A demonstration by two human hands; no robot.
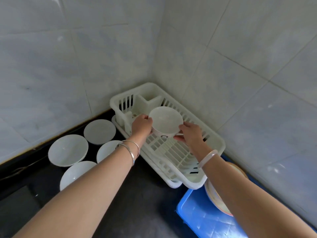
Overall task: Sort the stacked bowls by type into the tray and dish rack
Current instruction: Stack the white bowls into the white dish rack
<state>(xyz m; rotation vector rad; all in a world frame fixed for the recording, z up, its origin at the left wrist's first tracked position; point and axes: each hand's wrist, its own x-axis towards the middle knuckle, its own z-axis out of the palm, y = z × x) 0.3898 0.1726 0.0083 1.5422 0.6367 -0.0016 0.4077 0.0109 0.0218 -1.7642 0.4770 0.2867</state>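
A small white bowl [165, 121] with a dark mark on its side is held over the far half of the white plastic dish rack [216, 145]. My left hand [141, 125] grips its left rim and my right hand [190, 133] grips its right rim. I cannot tell whether the bowl touches the rack. A blue tray [197, 213] lies at the lower right, with a tilted stack of cream dishes [216, 198] at its far edge, partly hidden by my right forearm.
Several plain white bowls stand on the dark counter left of the rack: one at the back [99, 131], one at the far left [68, 150], two partly behind my left forearm. Tiled walls meet in a corner right behind the rack.
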